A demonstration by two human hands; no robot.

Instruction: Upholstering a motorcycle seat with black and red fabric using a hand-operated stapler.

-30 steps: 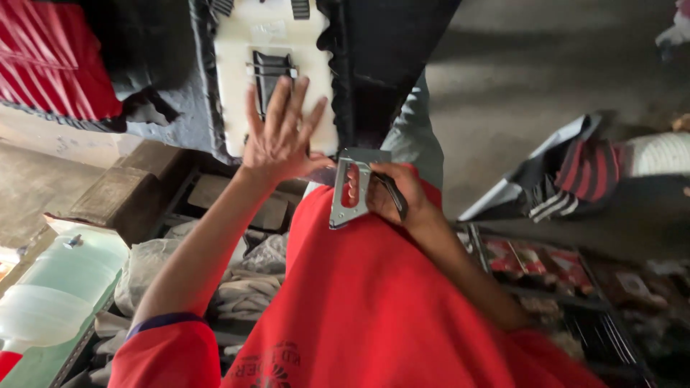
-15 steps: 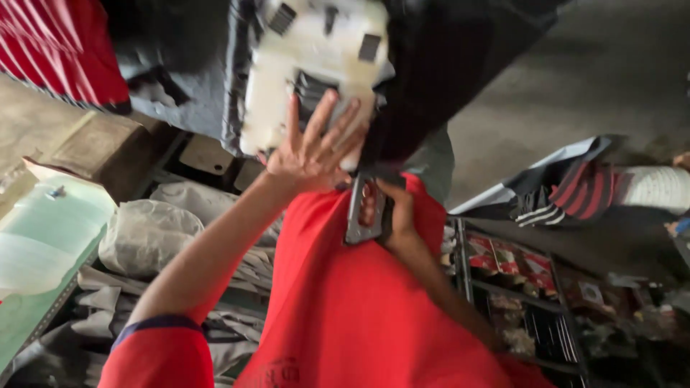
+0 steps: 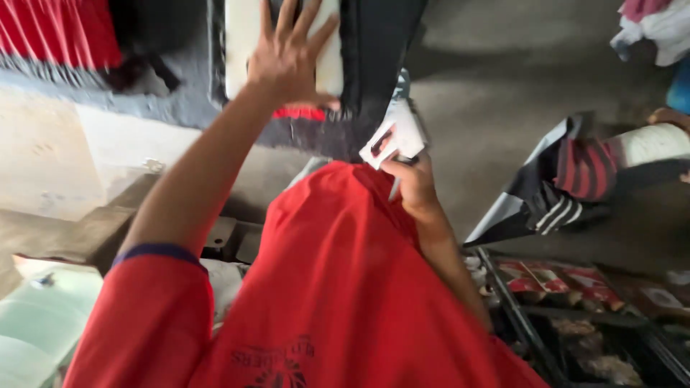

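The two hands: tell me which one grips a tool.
The right hand, curled around a grey metal tool with red markings. The left hand is spread open, flat against a white panel.

Hands: 2, left hand [image 3: 287,61] top centre with fingers spread, right hand [image 3: 413,183] at centre
White panels: 1, white panel [image 3: 237,50] top centre
Hand tools: 1, metal hand tool [image 3: 395,136] centre
Striped bags: 1, striped bag [image 3: 568,179] right
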